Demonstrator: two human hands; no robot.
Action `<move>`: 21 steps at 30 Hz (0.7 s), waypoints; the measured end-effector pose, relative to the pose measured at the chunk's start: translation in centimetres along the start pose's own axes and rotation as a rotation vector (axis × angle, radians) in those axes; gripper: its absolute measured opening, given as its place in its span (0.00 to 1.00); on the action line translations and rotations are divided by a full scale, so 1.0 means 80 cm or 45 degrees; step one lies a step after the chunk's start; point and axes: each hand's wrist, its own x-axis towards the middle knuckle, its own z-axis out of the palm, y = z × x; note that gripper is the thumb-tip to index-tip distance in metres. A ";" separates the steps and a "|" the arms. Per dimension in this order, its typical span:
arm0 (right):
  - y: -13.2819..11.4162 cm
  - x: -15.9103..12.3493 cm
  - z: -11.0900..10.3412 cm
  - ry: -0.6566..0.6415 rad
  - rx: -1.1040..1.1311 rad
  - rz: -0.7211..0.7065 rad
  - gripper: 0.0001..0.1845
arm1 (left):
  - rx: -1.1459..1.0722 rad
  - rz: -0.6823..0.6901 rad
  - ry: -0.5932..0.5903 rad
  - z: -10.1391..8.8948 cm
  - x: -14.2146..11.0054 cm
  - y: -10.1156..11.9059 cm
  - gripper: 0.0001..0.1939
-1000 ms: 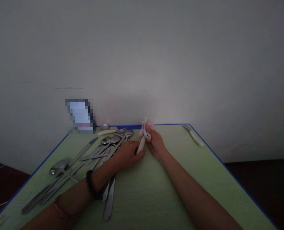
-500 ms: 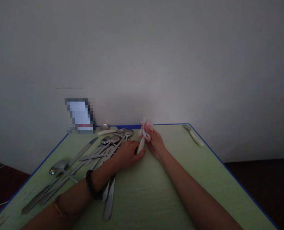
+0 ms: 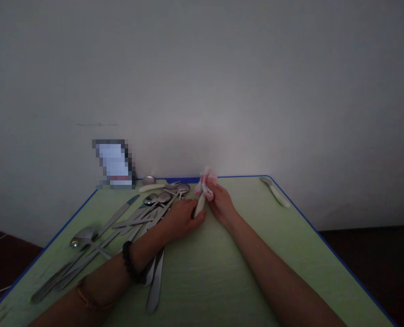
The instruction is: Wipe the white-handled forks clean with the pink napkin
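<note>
My left hand is closed on the cream handle of a utensil, which tilts up and away from me. A pink and white cloth covers the utensil's far end, so its kind is hidden. Bunched around that end, the cloth is gripped in my right hand. Beside and under my left arm lies a loose pile of metal cutlery, with spoons and knives crossing one another.
A fork with a cream handle lies alone at the far right of the green table. Another cream-handled fork rests behind the pile. A blurred-out upright screen stands at the back left, against the wall.
The cloth has shifted slightly on the utensil's far end, and its folds look different. Both hands keep nearly the same place and grip; the cutlery has not moved.
</note>
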 end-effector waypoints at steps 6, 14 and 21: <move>-0.004 0.003 0.002 0.072 0.172 -0.016 0.11 | 0.062 0.024 0.019 0.000 -0.001 -0.001 0.11; -0.012 0.006 -0.007 0.116 0.361 0.019 0.06 | 0.074 0.013 0.089 0.002 -0.003 -0.002 0.12; -0.008 0.006 -0.006 0.021 0.249 -0.033 0.10 | 0.005 -0.130 0.177 0.004 -0.001 -0.006 0.18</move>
